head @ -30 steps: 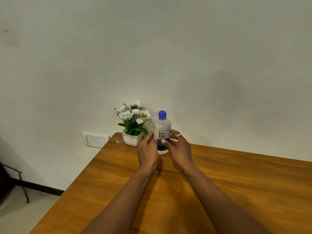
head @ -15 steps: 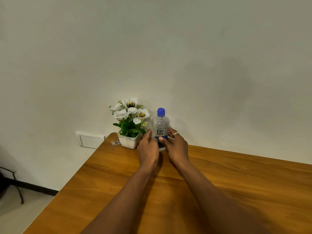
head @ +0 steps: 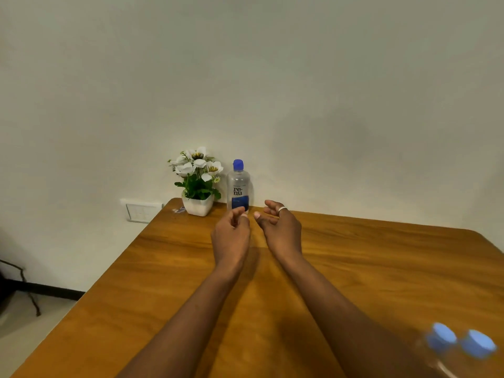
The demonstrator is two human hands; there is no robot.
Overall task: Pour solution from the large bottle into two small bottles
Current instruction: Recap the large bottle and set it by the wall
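The large clear bottle [head: 238, 186] with a blue cap and a "renu" label stands upright at the table's far edge, against the wall. My left hand [head: 231, 236] hovers just in front of it, fingers loosely curled, holding nothing. My right hand [head: 281, 230], with a ring on one finger, is a little to the right of the bottle, fingers apart and empty. Neither hand touches the bottle. Two small bottles with light blue caps [head: 441, 336] [head: 478, 346] appear blurred at the lower right corner, close to me.
A white pot of white flowers [head: 197, 184] stands just left of the large bottle. The wooden table [head: 163, 282] has its left edge running diagonally down to the floor side. A wall socket [head: 140, 212] sits beside the table's far left corner.
Both hands have let go of the large bottle and pulled back toward me. The bottle now stands alone by the wall. The view tilted down, bringing the two small bottles into sight.
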